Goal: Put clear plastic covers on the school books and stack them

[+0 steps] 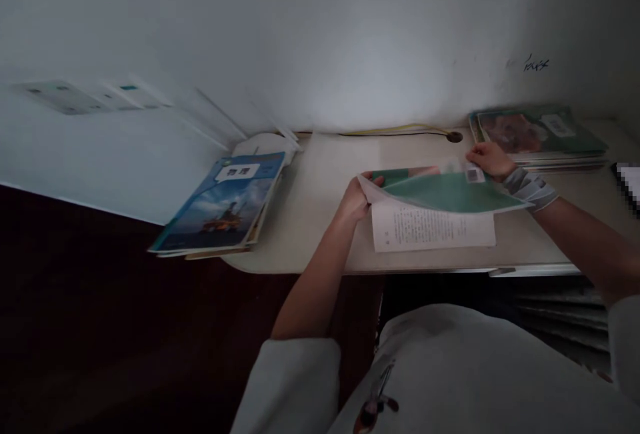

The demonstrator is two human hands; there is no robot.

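So, the green-covered book is splayed open at the smooth pale worktop, filmy clear plastic along its cover, printed page too tiny to read. Left hand clamps the book's left edge, some fingers hidden; right hand pinches the plastic near a whitish label.

left book stack on desk; open book between; right book stack farther back, near wall.
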